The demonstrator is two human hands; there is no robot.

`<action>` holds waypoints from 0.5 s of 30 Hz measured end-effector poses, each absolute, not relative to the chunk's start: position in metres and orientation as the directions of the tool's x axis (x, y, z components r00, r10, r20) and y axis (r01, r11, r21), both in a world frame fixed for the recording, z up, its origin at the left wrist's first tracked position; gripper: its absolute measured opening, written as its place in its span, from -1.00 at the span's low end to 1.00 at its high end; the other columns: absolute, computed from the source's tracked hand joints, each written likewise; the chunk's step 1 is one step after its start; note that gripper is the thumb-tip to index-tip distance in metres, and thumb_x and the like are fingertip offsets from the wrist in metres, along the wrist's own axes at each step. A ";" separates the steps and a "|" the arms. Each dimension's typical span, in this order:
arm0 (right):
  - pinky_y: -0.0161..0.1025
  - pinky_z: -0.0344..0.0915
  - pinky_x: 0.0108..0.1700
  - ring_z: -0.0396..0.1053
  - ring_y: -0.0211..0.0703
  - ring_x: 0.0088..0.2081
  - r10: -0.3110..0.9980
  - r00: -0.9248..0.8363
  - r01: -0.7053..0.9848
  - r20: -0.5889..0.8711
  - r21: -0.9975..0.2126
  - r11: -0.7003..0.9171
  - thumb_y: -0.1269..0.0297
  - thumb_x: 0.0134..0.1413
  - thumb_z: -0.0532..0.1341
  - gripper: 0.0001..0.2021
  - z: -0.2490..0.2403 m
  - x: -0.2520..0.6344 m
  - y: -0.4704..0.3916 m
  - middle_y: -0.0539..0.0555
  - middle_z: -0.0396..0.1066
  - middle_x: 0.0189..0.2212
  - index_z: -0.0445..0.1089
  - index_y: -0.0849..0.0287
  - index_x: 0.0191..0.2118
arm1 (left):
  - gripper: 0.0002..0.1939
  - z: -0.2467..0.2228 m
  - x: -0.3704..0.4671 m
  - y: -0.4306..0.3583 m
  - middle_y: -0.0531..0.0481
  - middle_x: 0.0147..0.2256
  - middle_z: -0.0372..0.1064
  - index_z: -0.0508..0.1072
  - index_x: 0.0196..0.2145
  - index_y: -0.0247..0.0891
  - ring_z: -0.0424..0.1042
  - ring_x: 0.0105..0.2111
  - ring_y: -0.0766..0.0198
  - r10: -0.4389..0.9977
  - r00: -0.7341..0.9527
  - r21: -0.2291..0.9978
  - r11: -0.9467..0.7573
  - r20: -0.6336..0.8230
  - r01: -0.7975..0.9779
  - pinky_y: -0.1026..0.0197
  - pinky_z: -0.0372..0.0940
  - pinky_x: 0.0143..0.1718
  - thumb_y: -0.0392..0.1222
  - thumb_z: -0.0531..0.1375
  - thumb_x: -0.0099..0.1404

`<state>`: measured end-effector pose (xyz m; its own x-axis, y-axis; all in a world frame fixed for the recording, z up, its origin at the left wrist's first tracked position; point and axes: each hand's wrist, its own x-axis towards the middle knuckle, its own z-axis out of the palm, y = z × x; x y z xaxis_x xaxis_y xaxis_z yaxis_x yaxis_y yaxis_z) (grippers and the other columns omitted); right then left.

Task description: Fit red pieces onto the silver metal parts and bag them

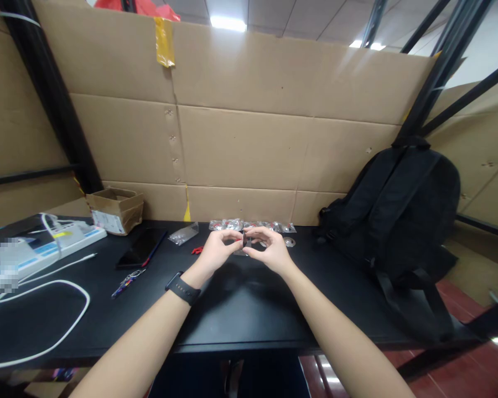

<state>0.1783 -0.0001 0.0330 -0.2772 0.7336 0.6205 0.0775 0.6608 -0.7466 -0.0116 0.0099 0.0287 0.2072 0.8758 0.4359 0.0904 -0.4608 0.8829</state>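
Above the middle of the black table (249, 315), a small dark piece (244, 239) sits between the fingertips of both hands; its details are too small to tell. My left hand (221, 251), with a black watch on the wrist, pinches it from the left. My right hand (273, 251) has thumb and fingers closed in on it from the right. Red pieces (197, 250) lie just left of my left hand. Behind the hands is a row of small clear bags (232, 224) with red bits inside. A round clear item (289, 242) rests beside my right hand.
A clear bag (183, 234), a phone (142, 249), keys (128, 283) and an open cardboard box (116, 210) are on the left. White cables (87, 301) and a power strip (74, 243) lie farther left. A black backpack (398, 221) stands right, before cardboard walls (240, 149).
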 end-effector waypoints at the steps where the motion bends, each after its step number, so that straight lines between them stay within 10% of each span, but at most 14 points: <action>1: -0.11 0.46 -0.03 0.50 0.02 -0.01 0.733 -0.278 0.079 0.621 -0.746 0.662 0.22 -0.11 0.46 -0.62 0.033 0.178 0.000 0.15 0.51 0.00 0.47 0.09 -0.12 | -0.79 0.028 -0.011 0.011 -0.13 -0.22 0.59 0.56 -0.27 -0.29 0.56 -0.17 0.10 0.879 0.198 0.886 -0.455 0.433 0.083 0.09 0.42 -0.06 -0.17 0.34 0.13; 15: -0.10 0.46 -0.07 0.53 0.03 -0.06 0.748 -0.252 0.113 0.614 -0.749 0.653 0.19 -0.13 0.48 -0.58 0.030 0.179 0.004 0.13 0.57 -0.10 0.46 0.08 -0.09 | -0.81 0.025 -0.010 0.012 -0.06 -0.24 0.61 0.62 -0.29 -0.24 0.55 -0.18 0.06 0.838 0.193 0.806 -0.545 0.511 0.230 0.10 0.36 -0.04 -0.10 0.29 0.21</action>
